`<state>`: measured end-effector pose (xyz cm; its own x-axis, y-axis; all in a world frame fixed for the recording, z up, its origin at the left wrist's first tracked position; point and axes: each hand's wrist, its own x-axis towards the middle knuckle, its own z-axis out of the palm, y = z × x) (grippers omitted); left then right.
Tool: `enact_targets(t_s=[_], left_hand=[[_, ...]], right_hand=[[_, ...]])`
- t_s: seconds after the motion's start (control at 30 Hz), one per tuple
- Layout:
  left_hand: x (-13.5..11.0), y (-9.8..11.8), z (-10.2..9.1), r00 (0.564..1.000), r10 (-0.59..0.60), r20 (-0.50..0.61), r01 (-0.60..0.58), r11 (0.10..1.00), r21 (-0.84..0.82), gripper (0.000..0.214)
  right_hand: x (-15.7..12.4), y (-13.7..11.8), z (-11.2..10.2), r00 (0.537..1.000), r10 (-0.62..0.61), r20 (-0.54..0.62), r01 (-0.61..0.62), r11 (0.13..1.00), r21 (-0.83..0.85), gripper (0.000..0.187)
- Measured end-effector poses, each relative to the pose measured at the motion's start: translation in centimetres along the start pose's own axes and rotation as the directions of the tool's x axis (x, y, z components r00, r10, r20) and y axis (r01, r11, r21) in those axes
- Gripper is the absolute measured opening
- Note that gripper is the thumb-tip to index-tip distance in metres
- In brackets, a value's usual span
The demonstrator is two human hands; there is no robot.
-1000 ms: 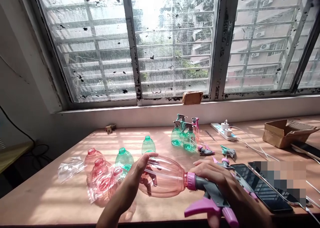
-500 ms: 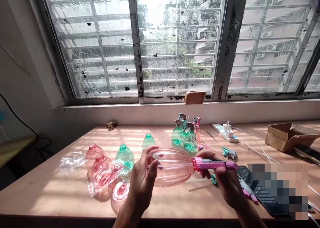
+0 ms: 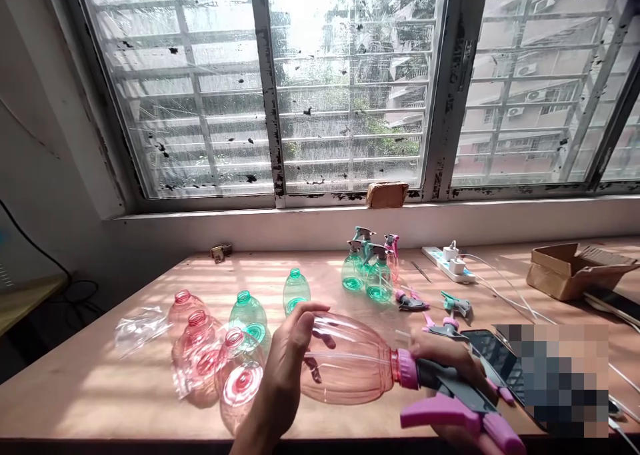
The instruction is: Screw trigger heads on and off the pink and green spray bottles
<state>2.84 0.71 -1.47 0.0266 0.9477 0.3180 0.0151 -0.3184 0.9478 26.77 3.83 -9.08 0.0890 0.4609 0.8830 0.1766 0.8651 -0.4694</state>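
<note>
A clear pink spray bottle (image 3: 350, 378) lies on its side in the air above the table's front part. My left hand (image 3: 285, 368) is closed round its base end. At the neck sits a pink-and-grey trigger spray head (image 3: 463, 388), its pink collar against the bottle and its trigger toward me. My right hand (image 3: 445, 352) is wrapped round the spray head, with some fingers hidden behind it. Inside the bottle a thin dip tube shows. To the left stand open pink bottles (image 3: 240, 382) and a green bottle (image 3: 249, 315); another green bottle (image 3: 297, 288) is just behind my left hand.
Green bottles with spray heads (image 3: 379, 278) stand near the window wall. Loose spray heads (image 3: 457, 303) lie right of them. A power strip (image 3: 447, 263), a cardboard box (image 3: 575, 268), a phone (image 3: 493, 355) and plastic wrap (image 3: 143, 328) are also on the table (image 3: 100, 402).
The spray head has turned so its trigger now faces me and downward. My right hand has shifted round it, and the bottle has come slightly lower. The view has shifted a little.
</note>
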Motion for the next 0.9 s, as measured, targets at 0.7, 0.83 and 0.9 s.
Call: enact_targets(t_s=[0.7,0.83,0.9], left_hand=[[1.3,-3.2,0.4,0.933,0.289,-0.214,-0.132,0.828,0.546,0.056],[2.5,-3.0,-0.3,0.974,0.196,-0.111,-0.066,0.718,0.693,0.043],[2.8,-2.3,-0.9,0.988,0.148,-0.048,-0.071,0.702,0.708,0.038]], right_hand=[[3.3,0.1,3.9,0.719,0.695,-0.013,-0.587,0.617,0.524,0.062],[4.7,0.4,2.6,0.788,0.592,0.172,-0.611,0.712,0.347,0.05],[5.2,0.4,2.3,0.806,0.553,0.211,-0.59,0.778,0.214,0.045]])
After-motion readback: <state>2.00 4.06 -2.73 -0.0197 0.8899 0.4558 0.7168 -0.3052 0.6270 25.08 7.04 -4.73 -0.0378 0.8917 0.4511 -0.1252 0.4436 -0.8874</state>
